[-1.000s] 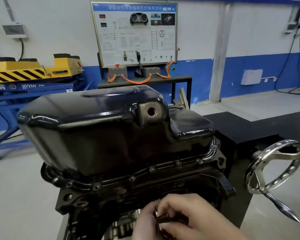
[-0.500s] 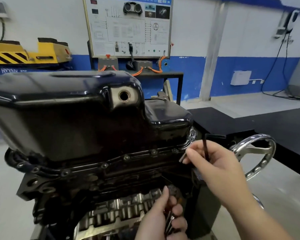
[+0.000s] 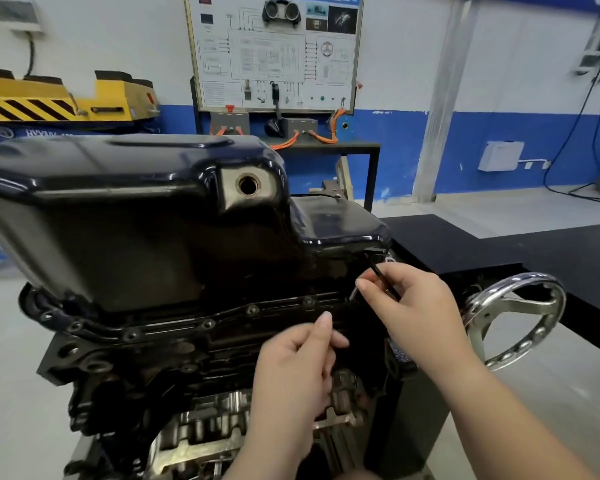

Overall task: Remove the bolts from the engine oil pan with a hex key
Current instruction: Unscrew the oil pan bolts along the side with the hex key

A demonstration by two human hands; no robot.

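Note:
The black oil pan (image 3: 136, 220) sits upside-up on the engine block (image 3: 136, 372), its drain hole (image 3: 248, 185) facing me. Several bolts (image 3: 252, 310) line the pan's flange. My right hand (image 3: 420, 313) pinches a black L-shaped hex key (image 3: 378, 271) at the flange's right corner, with a small silvery piece (image 3: 353, 293) at my fingertip. My left hand (image 3: 295, 372) is just below the flange, thumb up and fingers curled; what they hold is hidden.
A chrome handwheel (image 3: 513, 317) on the engine stand sticks out at the right, close to my right wrist. A black bench (image 3: 499, 244) runs behind it. A wiring training board (image 3: 274, 53) and a yellow lift (image 3: 66, 98) stand by the far wall.
My right hand took one hex key from the bundle and carried it up to the flange's right corner. My left hand, holding the dark bundle, rose toward the flange. The view shifted left.

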